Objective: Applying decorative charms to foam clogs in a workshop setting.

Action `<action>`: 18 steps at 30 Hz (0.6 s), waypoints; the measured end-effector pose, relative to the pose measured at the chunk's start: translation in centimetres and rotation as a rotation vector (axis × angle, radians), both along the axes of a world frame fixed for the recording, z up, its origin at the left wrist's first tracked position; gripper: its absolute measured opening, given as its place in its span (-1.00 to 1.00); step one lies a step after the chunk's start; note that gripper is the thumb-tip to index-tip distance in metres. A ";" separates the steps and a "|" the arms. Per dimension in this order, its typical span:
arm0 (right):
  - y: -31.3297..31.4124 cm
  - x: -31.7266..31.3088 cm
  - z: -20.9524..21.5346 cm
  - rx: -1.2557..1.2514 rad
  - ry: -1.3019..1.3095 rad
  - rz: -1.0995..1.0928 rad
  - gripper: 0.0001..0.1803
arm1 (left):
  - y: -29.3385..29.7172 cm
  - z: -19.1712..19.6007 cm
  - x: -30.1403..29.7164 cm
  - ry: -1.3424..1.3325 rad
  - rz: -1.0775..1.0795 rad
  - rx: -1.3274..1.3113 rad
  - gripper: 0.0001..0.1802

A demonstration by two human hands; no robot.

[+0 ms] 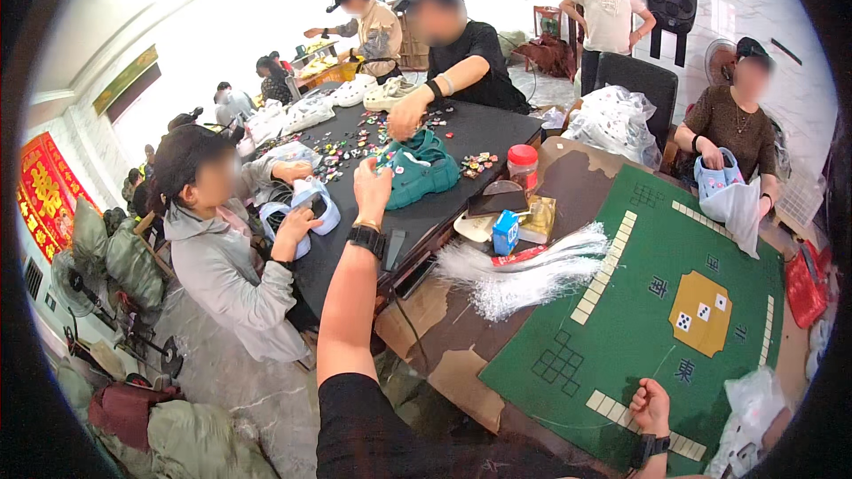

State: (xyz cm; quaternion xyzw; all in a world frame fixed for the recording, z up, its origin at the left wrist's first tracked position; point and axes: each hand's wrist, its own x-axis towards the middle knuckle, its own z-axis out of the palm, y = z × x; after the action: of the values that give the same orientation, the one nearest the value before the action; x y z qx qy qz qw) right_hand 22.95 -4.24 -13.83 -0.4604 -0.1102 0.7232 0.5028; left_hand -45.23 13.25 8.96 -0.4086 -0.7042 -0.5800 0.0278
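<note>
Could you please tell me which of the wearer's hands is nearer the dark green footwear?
Left: the left hand is at the left edge of the footwear; the right hand is farther off, over the green printed mat.

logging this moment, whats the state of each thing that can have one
left hand: at green clogs, grip unclear
right hand: half-curled, grip unclear
green clogs: resting on black table
jar: red lid on
white strands: loosely bunched
green mat: spread flat
</note>
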 end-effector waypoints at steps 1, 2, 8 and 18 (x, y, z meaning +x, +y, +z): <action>0.0 -0.1 0.1 -0.015 -0.015 -0.008 -0.84 | 1.1 -0.2 -0.5 0.341 0.167 -0.150 -0.58; 0.1 -0.2 0.3 -0.029 -0.029 -0.016 -0.84 | 2.1 -0.5 -0.9 0.341 0.157 -0.148 -0.58; 0.0 -0.3 1.0 -0.106 -0.076 -0.062 -0.84 | 8.1 -1.0 -1.0 0.779 0.207 -0.355 -0.74; -0.2 0.4 0.0 -0.218 -0.191 -0.148 -0.86 | 17.1 -2.6 -4.7 0.995 0.145 -0.667 -0.76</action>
State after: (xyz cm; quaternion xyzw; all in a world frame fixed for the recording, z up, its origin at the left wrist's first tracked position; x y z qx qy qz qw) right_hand 23.33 -4.47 -13.81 -0.5857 -0.0442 0.6449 0.4889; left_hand -49.90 30.36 6.33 -0.5685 -0.7767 -0.0635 0.2637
